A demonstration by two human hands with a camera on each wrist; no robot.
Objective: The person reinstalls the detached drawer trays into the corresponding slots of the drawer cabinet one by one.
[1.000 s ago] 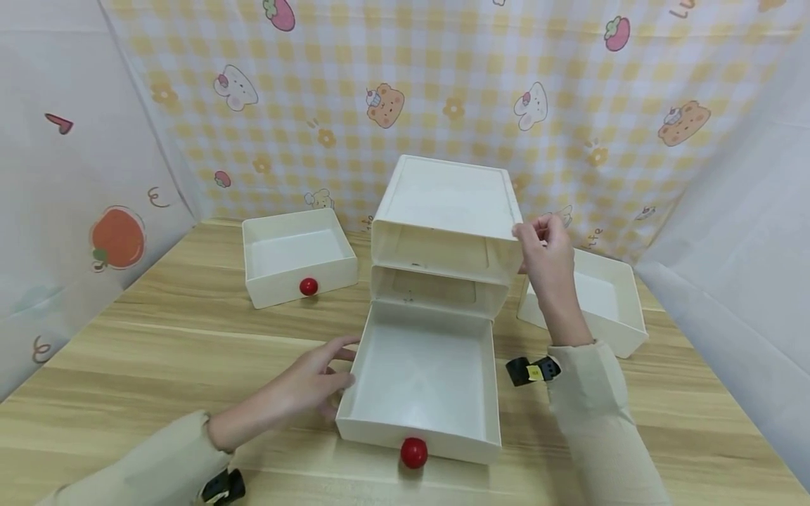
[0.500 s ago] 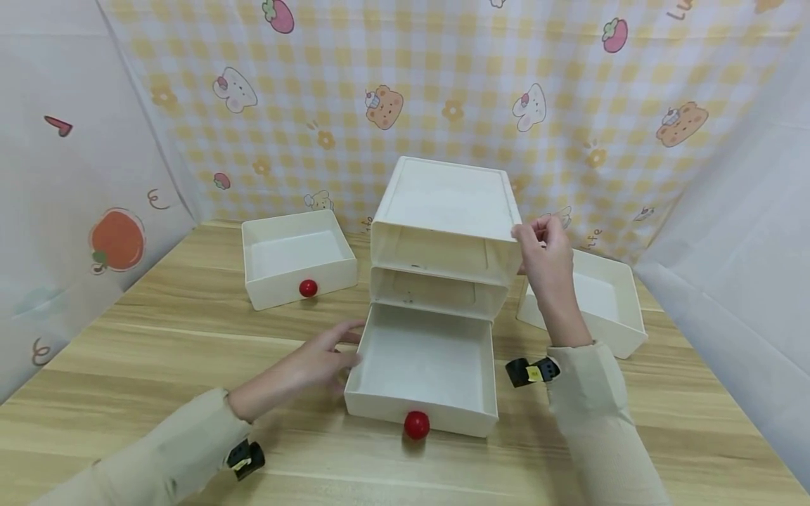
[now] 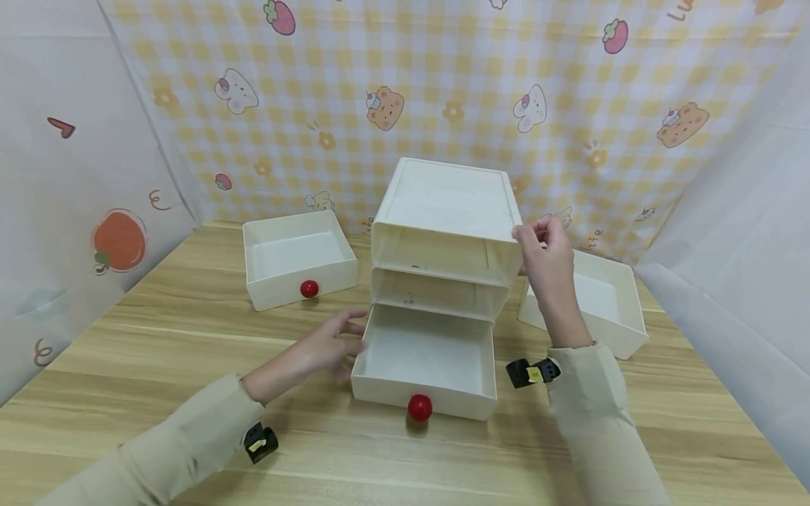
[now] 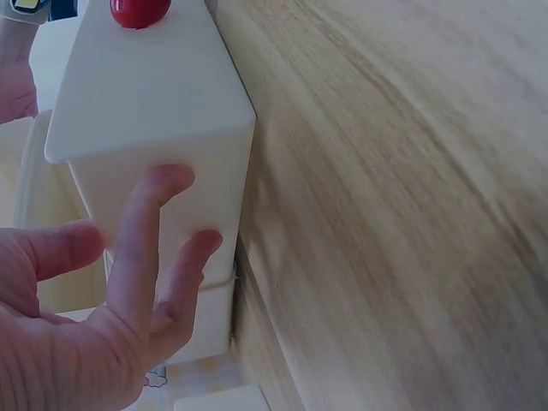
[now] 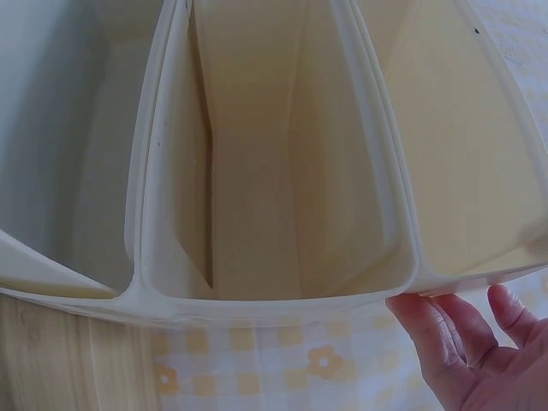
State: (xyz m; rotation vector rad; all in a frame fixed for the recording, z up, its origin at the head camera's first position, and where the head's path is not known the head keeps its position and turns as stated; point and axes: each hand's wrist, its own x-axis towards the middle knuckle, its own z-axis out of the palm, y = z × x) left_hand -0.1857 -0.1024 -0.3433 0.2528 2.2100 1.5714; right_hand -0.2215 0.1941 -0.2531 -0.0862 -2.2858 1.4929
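A cream drawer cabinet [image 3: 452, 197] stands mid-table, its upper two compartments without drawers. From its lowest compartment a white drawer [image 3: 422, 351] with a red ball knob [image 3: 420, 407] sticks out partway. My left hand [image 3: 325, 344] holds that drawer's left side wall, thumb at the rim. In the left wrist view, bent fingers [image 4: 141, 240] touch the outside of the wall. My right hand [image 3: 547, 249] grips the cabinet's upper right front edge. The right wrist view shows its fingertips [image 5: 411, 312] against the side, by the openings.
Another red-knobbed drawer [image 3: 300, 249] lies on the wooden table [image 3: 190, 330] at the back left. A further drawer [image 3: 598, 295] sits at the right, partly behind the right forearm. A checked curtain [image 3: 455, 84] hangs close behind the cabinet.
The lowest drawer has slid farther into the cabinet, its red knob moving away from the person. My left hand has travelled forward with it. The right hand keeps its place.
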